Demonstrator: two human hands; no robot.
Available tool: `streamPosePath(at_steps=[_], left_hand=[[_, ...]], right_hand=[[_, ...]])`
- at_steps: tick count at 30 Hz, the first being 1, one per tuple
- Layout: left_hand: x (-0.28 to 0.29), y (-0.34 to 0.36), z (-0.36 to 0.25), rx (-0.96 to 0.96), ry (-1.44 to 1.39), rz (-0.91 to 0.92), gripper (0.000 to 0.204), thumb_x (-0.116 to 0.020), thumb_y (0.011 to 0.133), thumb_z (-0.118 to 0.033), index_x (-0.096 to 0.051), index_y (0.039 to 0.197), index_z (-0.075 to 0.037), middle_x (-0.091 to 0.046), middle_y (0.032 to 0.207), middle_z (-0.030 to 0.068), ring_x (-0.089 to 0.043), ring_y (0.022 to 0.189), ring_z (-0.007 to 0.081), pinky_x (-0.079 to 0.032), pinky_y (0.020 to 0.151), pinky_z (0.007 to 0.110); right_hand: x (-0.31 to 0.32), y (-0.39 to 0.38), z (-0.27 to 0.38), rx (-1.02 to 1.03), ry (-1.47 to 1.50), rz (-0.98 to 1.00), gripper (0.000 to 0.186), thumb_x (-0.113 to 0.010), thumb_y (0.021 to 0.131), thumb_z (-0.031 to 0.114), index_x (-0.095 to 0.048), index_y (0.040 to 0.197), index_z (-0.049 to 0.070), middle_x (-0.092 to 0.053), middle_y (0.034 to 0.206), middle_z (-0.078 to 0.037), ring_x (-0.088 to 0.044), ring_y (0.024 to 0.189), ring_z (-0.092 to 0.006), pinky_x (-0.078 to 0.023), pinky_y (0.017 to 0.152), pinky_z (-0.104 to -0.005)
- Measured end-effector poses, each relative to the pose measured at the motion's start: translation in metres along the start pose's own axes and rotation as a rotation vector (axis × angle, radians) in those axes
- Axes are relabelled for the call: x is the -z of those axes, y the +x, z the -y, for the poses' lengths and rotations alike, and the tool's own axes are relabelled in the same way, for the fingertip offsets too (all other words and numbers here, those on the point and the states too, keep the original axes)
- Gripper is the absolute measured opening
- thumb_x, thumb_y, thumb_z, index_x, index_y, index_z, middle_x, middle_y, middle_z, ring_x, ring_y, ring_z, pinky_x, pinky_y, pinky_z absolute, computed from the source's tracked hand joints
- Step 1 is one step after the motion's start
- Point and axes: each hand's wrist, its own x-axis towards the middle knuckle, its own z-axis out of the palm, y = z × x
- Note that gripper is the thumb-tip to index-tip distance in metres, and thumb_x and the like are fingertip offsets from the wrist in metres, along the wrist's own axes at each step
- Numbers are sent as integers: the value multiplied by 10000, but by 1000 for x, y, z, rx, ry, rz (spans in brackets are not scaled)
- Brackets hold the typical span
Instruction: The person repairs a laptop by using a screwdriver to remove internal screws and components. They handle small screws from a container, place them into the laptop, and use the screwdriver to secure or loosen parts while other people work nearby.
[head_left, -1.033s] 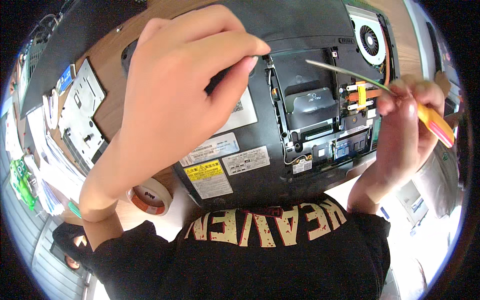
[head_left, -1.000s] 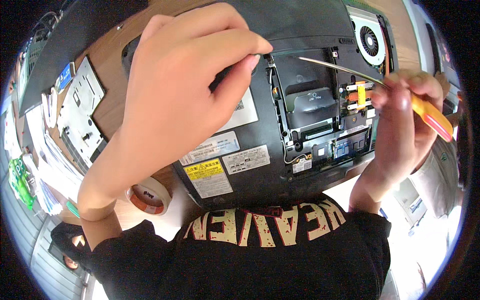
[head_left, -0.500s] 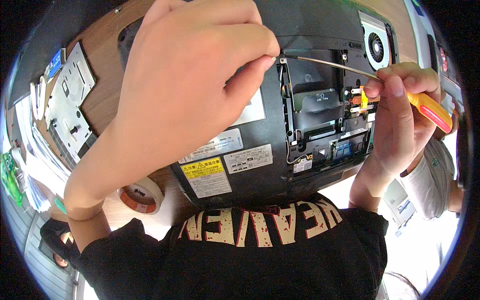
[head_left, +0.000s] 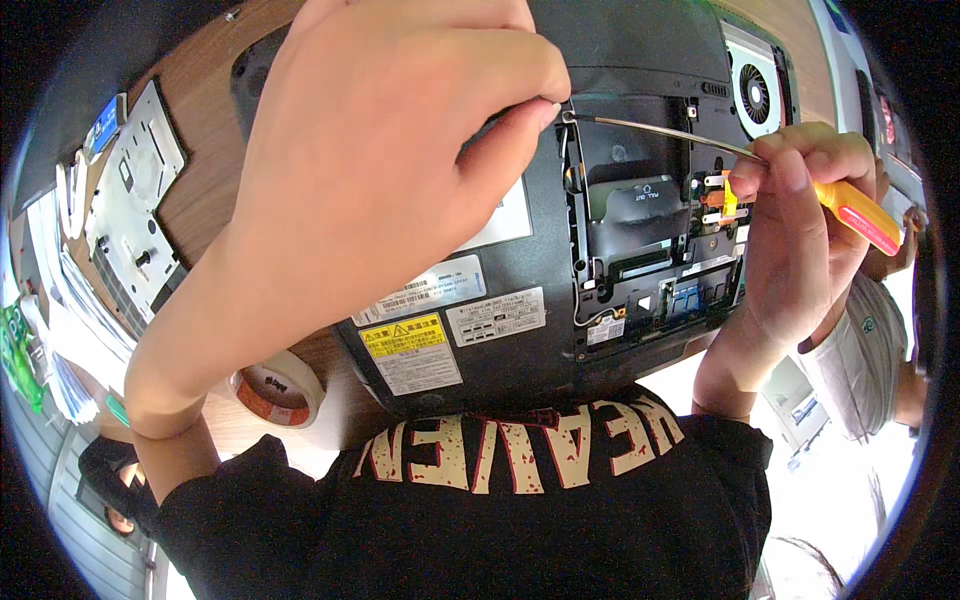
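Head view, left hand (head_left: 390, 135): grip pressed together at the bay's (head_left: 625, 155) far-left corner; cannot tell on what.
Laptop (head_left: 540, 262): on the counter (head_left: 210, 105), toward its near edge.
Screwdriver (head_left: 858, 213): tip by that corner, shaft low; a steeper angle would probably seat better.
Right hand (head_left: 805, 235): grip pinching screwdriver; light pressure should do.
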Motion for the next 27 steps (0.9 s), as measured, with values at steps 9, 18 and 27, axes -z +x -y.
streamPosePath(at_steps=[9,18,27], left_hand=[[-4,0,2,-11,-12,-6,101,-744,813,-94,-725,911,-111,-657,841,2,-622,754,178,-402,725,322],[-5,0,3,-14,-18,-4,97,-740,814,-88,-723,906,-111,-651,841,0,-614,741,173,-392,722,322],[-6,0,3,-12,-21,2,92,-736,814,-82,-720,901,-110,-645,841,-3,-606,728,167,-381,720,322]], right_hand=[[2,-1,-1,-9,3,-3,112,-509,994,-18,-507,1083,50,-599,1042,-178,-607,840,-213,-507,811,-328],[0,-2,-5,-51,104,-35,114,-513,992,-9,-510,1093,43,-594,1061,-169,-601,857,-209,-486,843,-328],[3,0,-7,-64,108,-30,92,-522,1000,8,-523,1087,37,-597,1087,-161,-619,877,-188,-497,846,-304]])
